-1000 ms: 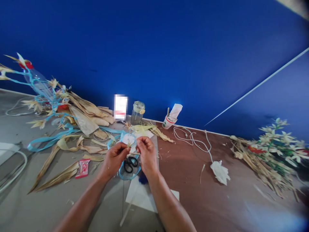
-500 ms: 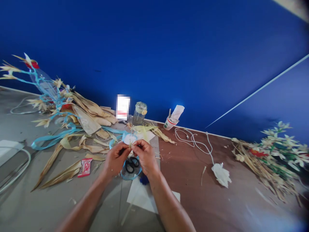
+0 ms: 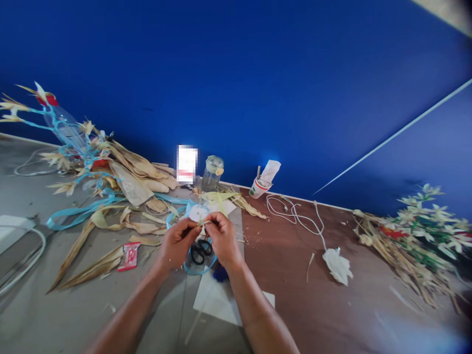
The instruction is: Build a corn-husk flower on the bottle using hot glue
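Over the middle of the table, my left hand point(image 3: 179, 243) pinches a small pale-yellow piece point(image 3: 201, 223) that looks like a strip of dried husk. My right hand point(image 3: 223, 240) grips the same piece, its thumb and fingers pressed together beside the left fingertips. Most of the piece is hidden by the fingers. Just below the hands, black-handled scissors point(image 3: 201, 251) lie by a ring of light-blue ribbon point(image 3: 199, 273). A white round item point(image 3: 198, 211) shows behind the fingertips.
Dried husks point(image 3: 143, 172) and a bottle with blue-wrapped flower stems point(image 3: 64, 125) stand at left. A glass jar point(image 3: 213, 174), paper cup point(image 3: 260, 188) and white cable point(image 3: 295, 214) are along the wall. White flowers point(image 3: 438, 216) lie at right, white paper point(image 3: 210, 300) in front.
My fingertips have shifted slightly, with a little more space between the two hands. The hands stay over the same spot, and the surrounding things have not moved.
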`<state>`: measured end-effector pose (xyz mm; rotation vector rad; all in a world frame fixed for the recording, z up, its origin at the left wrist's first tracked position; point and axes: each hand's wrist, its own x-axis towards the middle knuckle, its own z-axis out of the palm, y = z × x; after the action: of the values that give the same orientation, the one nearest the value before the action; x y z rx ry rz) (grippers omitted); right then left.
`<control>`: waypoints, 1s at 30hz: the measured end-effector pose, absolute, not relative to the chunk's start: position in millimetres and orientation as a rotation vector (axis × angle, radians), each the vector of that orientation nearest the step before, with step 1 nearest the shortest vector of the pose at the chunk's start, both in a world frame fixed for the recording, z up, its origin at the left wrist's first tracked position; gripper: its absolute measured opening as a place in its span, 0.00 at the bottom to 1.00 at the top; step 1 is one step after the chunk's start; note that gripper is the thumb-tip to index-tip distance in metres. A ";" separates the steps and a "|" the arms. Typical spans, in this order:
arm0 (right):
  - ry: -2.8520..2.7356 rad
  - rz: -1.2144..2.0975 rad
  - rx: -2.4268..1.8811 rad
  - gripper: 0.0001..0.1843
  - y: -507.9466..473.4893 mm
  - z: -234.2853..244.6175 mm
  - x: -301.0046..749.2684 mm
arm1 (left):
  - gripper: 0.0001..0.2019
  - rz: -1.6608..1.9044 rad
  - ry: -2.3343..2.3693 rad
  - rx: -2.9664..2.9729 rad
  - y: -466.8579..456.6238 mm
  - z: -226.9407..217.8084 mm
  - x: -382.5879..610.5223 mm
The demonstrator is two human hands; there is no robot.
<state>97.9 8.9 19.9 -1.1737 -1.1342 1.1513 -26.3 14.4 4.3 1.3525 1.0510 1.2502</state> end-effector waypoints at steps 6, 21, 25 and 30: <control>-1.092 1.140 -1.166 0.07 10.0 17.7 103.9 | 0.08 1.260 1.070 1.297 14.2 3.7 -26.5; -1.152 1.161 -1.215 0.17 7.5 22.6 106.7 | 0.10 1.252 1.080 1.245 15.5 -0.4 -24.2; -1.191 1.115 -1.277 0.18 8.2 22.2 104.1 | 0.08 1.234 1.080 1.310 15.3 -7.7 -23.6; -1.120 1.133 -1.288 0.13 9.2 23.1 102.7 | 0.07 1.229 1.064 1.311 14.4 -6.6 -22.7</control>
<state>102.7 9.2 23.1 -1.2880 -1.1197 1.1334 -22.7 14.4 -6.6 1.3109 1.0638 1.2292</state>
